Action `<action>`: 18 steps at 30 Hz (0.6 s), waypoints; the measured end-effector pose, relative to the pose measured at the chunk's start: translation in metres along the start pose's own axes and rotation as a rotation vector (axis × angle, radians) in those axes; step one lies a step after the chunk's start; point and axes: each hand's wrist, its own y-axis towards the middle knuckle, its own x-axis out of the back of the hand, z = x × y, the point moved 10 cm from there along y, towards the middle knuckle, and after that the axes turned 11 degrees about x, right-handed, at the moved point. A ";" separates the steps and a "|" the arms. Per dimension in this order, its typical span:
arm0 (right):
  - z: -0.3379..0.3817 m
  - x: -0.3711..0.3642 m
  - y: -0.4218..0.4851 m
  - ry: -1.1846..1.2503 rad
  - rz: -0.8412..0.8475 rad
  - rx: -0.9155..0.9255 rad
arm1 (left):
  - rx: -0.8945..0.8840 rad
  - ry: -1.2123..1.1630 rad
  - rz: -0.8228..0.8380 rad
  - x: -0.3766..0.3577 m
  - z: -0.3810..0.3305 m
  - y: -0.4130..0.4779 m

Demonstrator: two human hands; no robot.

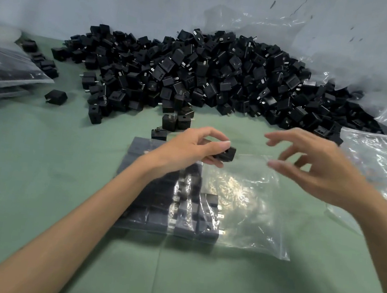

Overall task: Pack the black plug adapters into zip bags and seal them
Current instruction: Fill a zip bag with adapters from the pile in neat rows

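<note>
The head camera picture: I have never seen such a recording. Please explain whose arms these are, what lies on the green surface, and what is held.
No machine is here. One camera, worn on a person's head, looks forward and down, so both bare arms are the wearer's own. The left hand pinches one small black plastic plug adapter above a clear plastic zip bag lying flat on the green cloth-covered table. The bag's left part holds rows of adapters; its right part is empty. The right hand hovers by the bag's far edge, fingers relaxed, holding nothing. Behind lies a big heap of loose black adapters, partly on a large clear plastic sack. At far left, filled clear bags are stacked.
</note>
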 end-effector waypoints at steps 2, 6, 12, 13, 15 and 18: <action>0.018 -0.021 0.006 0.054 0.018 0.074 | 0.013 0.001 0.066 -0.013 0.000 -0.002; 0.035 -0.036 0.006 -0.066 0.016 0.196 | 0.014 0.088 0.150 -0.034 0.000 -0.003; -0.033 0.009 -0.013 -0.154 0.049 -0.150 | -0.033 0.260 -0.128 0.018 0.004 0.001; -0.048 0.013 -0.019 -0.194 0.099 -0.227 | -0.032 0.252 -0.218 0.031 0.008 0.002; -0.070 -0.006 -0.035 -0.165 0.339 -0.340 | -0.013 0.243 -0.358 0.048 0.017 0.004; -0.061 -0.058 -0.045 0.239 0.530 -0.381 | -0.015 0.242 -0.424 0.053 0.022 0.005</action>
